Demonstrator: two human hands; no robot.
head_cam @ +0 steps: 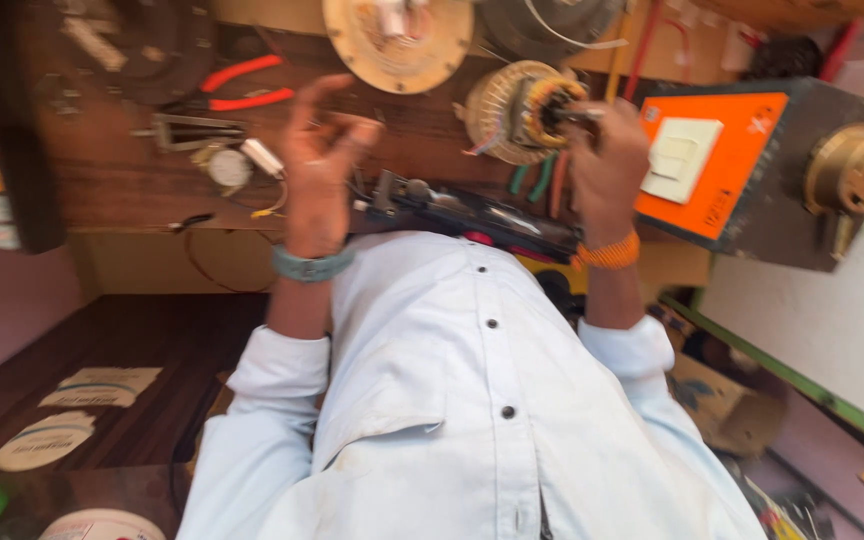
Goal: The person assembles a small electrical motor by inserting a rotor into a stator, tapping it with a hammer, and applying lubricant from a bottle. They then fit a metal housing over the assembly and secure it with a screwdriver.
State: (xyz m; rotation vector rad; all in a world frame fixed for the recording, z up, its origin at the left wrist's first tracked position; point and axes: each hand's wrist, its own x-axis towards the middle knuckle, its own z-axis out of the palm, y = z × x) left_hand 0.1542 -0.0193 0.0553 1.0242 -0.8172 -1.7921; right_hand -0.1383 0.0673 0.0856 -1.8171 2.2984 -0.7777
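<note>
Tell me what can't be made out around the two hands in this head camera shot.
- Left hand: motion blur; whether its fingertips pinch anything is unclear.
- Right hand: its fingers cover whatever it presses at the wound coil.
- Black tool on the bench: near end hidden behind the white shirt.
- Round plate: cut off by the top edge.

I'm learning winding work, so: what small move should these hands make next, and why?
Probably bring the left hand across to steady the stator. The right hand holds a slim metal tool at its copper windings, while the left hovers apart, fingers pinched. The blur hides whether it holds anything.
</note>
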